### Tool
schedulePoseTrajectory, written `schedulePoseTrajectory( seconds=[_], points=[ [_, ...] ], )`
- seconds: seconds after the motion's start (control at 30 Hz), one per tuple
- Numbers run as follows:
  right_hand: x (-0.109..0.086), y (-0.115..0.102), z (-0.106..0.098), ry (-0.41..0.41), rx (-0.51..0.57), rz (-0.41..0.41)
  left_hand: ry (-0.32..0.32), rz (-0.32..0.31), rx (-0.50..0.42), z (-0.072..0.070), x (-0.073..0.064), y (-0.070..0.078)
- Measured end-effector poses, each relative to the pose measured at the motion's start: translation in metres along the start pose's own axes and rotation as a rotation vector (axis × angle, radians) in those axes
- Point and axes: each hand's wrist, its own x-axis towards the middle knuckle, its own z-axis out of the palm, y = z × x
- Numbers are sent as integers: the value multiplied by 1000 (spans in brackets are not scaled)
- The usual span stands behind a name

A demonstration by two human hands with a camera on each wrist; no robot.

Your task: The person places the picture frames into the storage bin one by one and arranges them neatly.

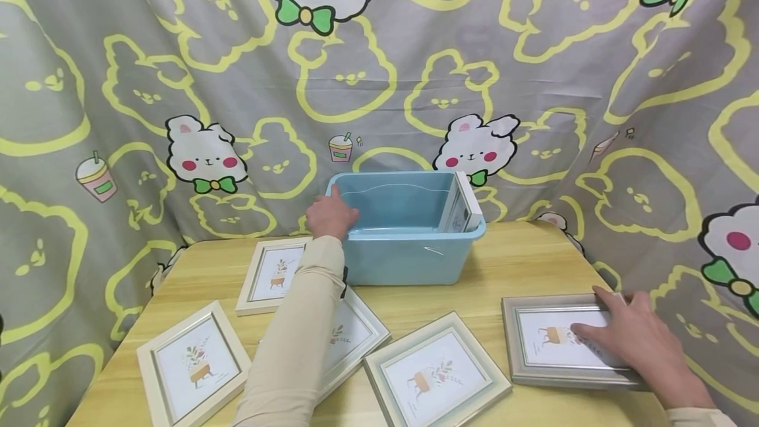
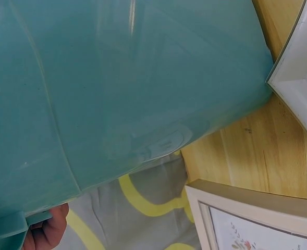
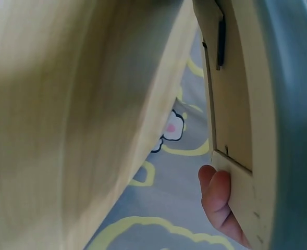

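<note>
A light blue plastic bin [image 1: 409, 259] stands at the back of the table, with one white picture frame [image 1: 468, 203] upright against its right inner wall. My left hand [image 1: 332, 215] grips the bin's left rim; in the left wrist view its fingers [image 2: 50, 229] curl round that rim. On the right, my right hand [image 1: 646, 341] holds a grey-silver picture frame [image 1: 522, 348] by its right end, thumb across the front. The right wrist view shows the frame's brown back [image 3: 231, 104] tilted up off the table, with fingertips [image 3: 216, 192] behind its edge.
Several more picture frames lie face up: a cream one [image 1: 148, 361] at left, a white one [image 1: 252, 282] behind it, a silver one [image 1: 376, 328] partly under my left forearm, and a pale green-edged one [image 1: 498, 384] in front. A patterned curtain [image 1: 379, 97] hangs around the wooden table [image 1: 534, 256].
</note>
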Motion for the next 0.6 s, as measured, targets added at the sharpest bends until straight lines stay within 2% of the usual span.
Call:
schedulePoseTrajectory(
  seconds=[0.37,0.6],
  points=[
    [-2,-11,-8,60,-5,-20,-1,4,-10,-2,-1,-2],
    [-4,-21,-22,88,-39,-63,10,12,4,-2,-3,-2]
  ],
)
